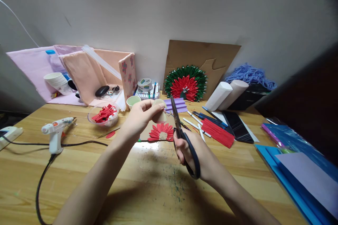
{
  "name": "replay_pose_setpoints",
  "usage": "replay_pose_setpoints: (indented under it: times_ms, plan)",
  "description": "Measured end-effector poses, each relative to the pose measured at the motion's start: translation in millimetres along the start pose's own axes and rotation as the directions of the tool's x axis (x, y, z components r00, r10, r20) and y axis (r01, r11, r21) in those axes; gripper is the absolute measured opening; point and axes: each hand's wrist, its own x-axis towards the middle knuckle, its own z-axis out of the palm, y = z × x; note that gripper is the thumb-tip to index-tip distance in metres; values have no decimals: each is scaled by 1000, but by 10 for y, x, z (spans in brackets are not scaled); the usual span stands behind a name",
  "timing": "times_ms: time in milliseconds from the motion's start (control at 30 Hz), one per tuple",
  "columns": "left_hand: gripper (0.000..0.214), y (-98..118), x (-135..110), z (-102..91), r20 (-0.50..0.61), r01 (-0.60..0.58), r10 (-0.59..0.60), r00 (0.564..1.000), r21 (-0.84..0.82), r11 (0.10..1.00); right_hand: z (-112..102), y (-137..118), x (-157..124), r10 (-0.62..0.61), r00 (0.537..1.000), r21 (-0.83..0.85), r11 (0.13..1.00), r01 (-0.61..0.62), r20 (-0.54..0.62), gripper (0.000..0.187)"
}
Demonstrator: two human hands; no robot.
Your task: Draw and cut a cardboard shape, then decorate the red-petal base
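Note:
Between the thumb and fingers of my left hand (141, 116) is a small rounded piece of beige paper or card (159, 115). My right hand (188, 147) grips a pair of black-handled scissors (194, 160), its blades pointing up and away, just right of the beige piece and apart from it. The blades look closed or nearly so. Below my hands a half flower of red petals (160, 132) with a tan centre lies on a piece of cardboard, partly hidden by my left hand.
A white hot glue gun (56, 133) with a black cord stands left. Nearby are a clear bowl (104, 121) of red scraps and a green cup (133, 101). Behind, a red-and-green fan decoration (186, 82) leans on cardboard (179, 54). Red crepe paper (218, 132) and blue folders (271, 168) lie right.

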Motion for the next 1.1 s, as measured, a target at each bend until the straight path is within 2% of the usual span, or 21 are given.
replay_pose_setpoints:
  times_ms: [167,233,300,367,433,533,600,633,733,800,833,867,967,1100]
  plan:
    - [22,-43,10,26,72,18,-12,997,-80,997,-220,51,69,37,995,-53,998,-42,-92,64]
    - [24,-75,19,30,77,31,-23,997,-111,993,-398,41,99,82,984,-146,984,-105,-155,62]
    - [27,-101,26,36,80,58,-47,996,-135,989,-607,11,112,118,967,-321,928,-189,-228,56]
    - [29,-116,29,46,82,72,-61,995,-137,988,-814,-14,105,133,951,-532,803,-269,-279,52]
    - [29,-125,29,63,81,59,-50,995,-114,992,-989,-8,81,194,927,-692,620,-370,-321,49]
    - [30,-153,32,92,84,26,-24,996,-26,999,-1166,103,-2,360,848,-783,358,-510,-388,45]
    - [29,-196,50,101,92,9,-14,996,64,998,-1244,248,-104,440,796,-781,274,-561,-417,43]
    - [28,-228,68,97,98,1,-12,995,109,994,-1280,339,-174,472,778,-778,259,-573,-415,42]
    - [22,-375,151,36,90,15,-40,995,265,964,-1395,652,-443,542,752,-748,303,-590,-374,37]
    - [17,-519,215,-37,14,46,-55,998,386,921,-1474,853,-641,599,729,-728,329,-601,-331,36]
    - [15,-603,241,-73,-30,69,-62,998,423,903,-1510,938,-732,592,735,-726,339,-598,-329,35]
    - [16,-691,260,-105,-59,109,-93,994,413,904,-1540,1009,-813,581,738,-726,334,-601,-344,34]
    - [19,-962,269,-143,-50,147,-138,989,370,917,-1584,1121,-965,550,749,-733,323,-599,-370,36]
    - [19,-1258,231,-88,-48,122,-113,992,327,937,-1495,1072,-952,477,756,-748,262,-610,-449,38]
